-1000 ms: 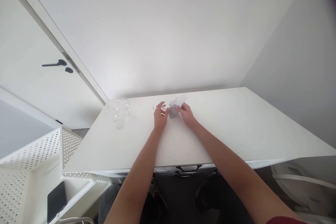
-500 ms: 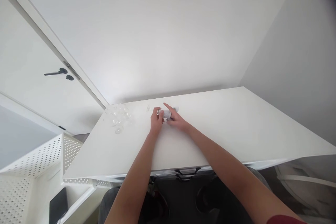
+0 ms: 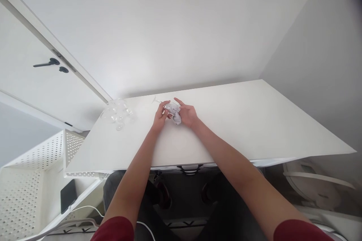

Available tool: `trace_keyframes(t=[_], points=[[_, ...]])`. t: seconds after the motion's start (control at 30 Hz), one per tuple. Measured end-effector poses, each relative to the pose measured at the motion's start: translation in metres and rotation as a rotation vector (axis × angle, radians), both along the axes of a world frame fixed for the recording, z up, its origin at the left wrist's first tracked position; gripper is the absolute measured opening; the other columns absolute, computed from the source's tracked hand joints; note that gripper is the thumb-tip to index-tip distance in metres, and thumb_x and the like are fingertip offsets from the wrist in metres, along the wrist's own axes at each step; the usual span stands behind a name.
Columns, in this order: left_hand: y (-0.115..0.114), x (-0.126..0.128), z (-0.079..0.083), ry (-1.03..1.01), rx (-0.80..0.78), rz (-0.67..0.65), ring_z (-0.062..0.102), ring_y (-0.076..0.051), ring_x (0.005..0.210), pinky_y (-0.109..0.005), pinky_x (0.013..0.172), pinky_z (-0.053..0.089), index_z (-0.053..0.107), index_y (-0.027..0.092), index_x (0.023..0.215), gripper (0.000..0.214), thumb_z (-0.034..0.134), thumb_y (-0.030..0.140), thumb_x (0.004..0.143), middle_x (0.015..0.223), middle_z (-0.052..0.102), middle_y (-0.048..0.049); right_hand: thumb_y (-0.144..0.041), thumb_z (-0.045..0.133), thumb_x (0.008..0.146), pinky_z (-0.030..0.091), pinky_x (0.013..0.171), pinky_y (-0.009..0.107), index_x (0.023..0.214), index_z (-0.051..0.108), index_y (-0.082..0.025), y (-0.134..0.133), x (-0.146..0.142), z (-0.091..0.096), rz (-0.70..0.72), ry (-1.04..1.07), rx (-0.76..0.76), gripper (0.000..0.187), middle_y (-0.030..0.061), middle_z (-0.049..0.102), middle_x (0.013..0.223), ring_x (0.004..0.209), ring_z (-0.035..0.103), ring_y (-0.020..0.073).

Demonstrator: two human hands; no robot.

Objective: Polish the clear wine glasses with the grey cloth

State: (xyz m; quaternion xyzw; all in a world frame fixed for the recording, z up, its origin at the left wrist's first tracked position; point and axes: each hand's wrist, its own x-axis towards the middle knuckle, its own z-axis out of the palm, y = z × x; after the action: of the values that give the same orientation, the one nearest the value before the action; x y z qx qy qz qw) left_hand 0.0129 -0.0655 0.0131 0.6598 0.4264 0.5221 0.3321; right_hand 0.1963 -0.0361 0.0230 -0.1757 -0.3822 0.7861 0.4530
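Over white flat desk (image 3: 240,120), L grip (image 3: 160,116) pinching clear stemmed glass (image 3: 171,107), R grip (image 3: 189,115) pinching pale-grey cloth (image 3: 177,119); loose end now nr side, was far: prob. mid-wipe.

No legible text, label, brand or number (nor any sign) in view.
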Motion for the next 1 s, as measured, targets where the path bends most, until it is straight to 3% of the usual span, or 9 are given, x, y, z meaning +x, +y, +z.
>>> trace_keyframes(t=[0.17, 0.27, 0.33, 0.43, 0.53, 0.6, 0.7, 0.87, 1.0], points=[[0.003, 0.001, -0.002, -0.012, -0.060, 0.165, 0.058, -0.010, 0.062, -0.023, 0.051, 0.047, 0.058, 0.027, 0.126, 0.047, 0.064, 0.062, 0.095, 0.096, 0.064, -0.0029, -0.022, 0.064, 0.071, 0.055, 0.080, 0.039, 0.165, 0.030, -0.030, -0.002, 0.007, 0.003, -0.043, -0.213, 0.294, 0.100, 0.0016, 0.072, 0.101, 0.078, 0.062, 0.0207], [0.005, -0.001, -0.003, -0.030, -0.084, 0.271, 0.045, -0.007, 0.050, -0.023, 0.049, 0.040, 0.060, 0.023, 0.106, 0.041, 0.058, 0.063, 0.098, 0.075, 0.054, 0.0031, -0.013, 0.062, 0.067, 0.050, 0.075, 0.033, 0.160, 0.045, -0.031, -0.007, 0.001, -0.001, -0.056, -0.463, 0.640, 0.096, -0.0037, 0.066, 0.084, 0.064, 0.046, 0.0142], [0.006, -0.003, -0.002, -0.033, -0.107, 0.281, 0.041, -0.007, 0.048, -0.022, 0.047, 0.037, 0.059, 0.022, 0.096, 0.043, 0.054, 0.065, 0.099, 0.068, 0.048, 0.0047, -0.011, 0.060, 0.065, 0.049, 0.075, 0.032, 0.156, 0.052, -0.029, -0.008, -0.002, -0.003, -0.062, -0.526, 0.731, 0.092, -0.0035, 0.065, 0.083, 0.063, 0.044, 0.0133], [0.010, -0.003, -0.003, -0.058, -0.130, 0.208, 0.048, -0.008, 0.050, -0.022, 0.046, 0.039, 0.060, 0.023, 0.104, 0.044, 0.056, 0.066, 0.098, 0.073, 0.053, 0.0035, -0.012, 0.058, 0.064, 0.053, 0.076, 0.033, 0.158, 0.046, -0.028, -0.001, -0.001, -0.005, -0.065, -0.379, 0.542, 0.096, -0.0002, 0.070, 0.093, 0.071, 0.056, 0.0157], [0.014, -0.002, -0.005, -0.111, -0.155, 0.056, 0.063, -0.012, 0.063, -0.023, 0.049, 0.047, 0.054, 0.027, 0.129, 0.051, 0.057, 0.066, 0.097, 0.086, 0.063, -0.0008, -0.013, 0.059, 0.062, 0.056, 0.074, 0.033, 0.166, 0.025, -0.027, 0.009, 0.007, -0.006, -0.035, -0.180, 0.287, 0.111, 0.0006, 0.073, 0.094, 0.078, 0.065, 0.0193], [0.015, -0.002, -0.006, -0.128, -0.174, -0.038, 0.070, -0.016, 0.076, -0.025, 0.054, 0.055, 0.048, 0.028, 0.141, 0.060, 0.059, 0.065, 0.096, 0.094, 0.066, -0.0040, -0.012, 0.063, 0.062, 0.057, 0.072, 0.032, 0.170, 0.011, -0.028, 0.012, 0.012, -0.007, -0.029, -0.131, 0.232, 0.121, -0.0010, 0.073, 0.092, 0.079, 0.067, 0.0193], [0.017, -0.002, -0.007, -0.121, -0.156, -0.062, 0.071, -0.017, 0.083, -0.027, 0.059, 0.059, 0.046, 0.028, 0.147, 0.064, 0.061, 0.064, 0.096, 0.100, 0.066, -0.0064, -0.017, 0.072, 0.071, 0.059, 0.081, 0.035, 0.171, 0.000, -0.034, 0.011, 0.014, -0.010, -0.034, -0.177, 0.323, 0.124, 0.0002, 0.076, 0.101, 0.088, 0.071, 0.0203], [0.017, 0.000, -0.004, -0.094, -0.143, 0.098, 0.068, -0.015, 0.078, -0.023, 0.056, 0.056, 0.058, 0.024, 0.129, 0.053, 0.058, 0.066, 0.097, 0.098, 0.067, -0.0063, -0.029, 0.078, 0.084, 0.052, 0.107, 0.046, 0.170, 0.024, -0.032, 0.004, 0.006, -0.011, -0.137, -0.475, 0.635, 0.101, 0.0037, 0.076, 0.113, 0.106, 0.070, 0.0241], [0.019, -0.001, -0.004, -0.090, -0.131, 0.114, 0.065, -0.016, 0.080, -0.024, 0.058, 0.057, 0.060, 0.024, 0.128, 0.052, 0.057, 0.066, 0.097, 0.096, 0.066, -0.0061, -0.033, 0.082, 0.081, 0.051, 0.110, 0.046, 0.168, 0.029, -0.031, 0.006, 0.003, -0.011, -0.138, -0.416, 0.577, 0.102, 0.0041, 0.075, 0.118, 0.111, 0.070, 0.0244]])
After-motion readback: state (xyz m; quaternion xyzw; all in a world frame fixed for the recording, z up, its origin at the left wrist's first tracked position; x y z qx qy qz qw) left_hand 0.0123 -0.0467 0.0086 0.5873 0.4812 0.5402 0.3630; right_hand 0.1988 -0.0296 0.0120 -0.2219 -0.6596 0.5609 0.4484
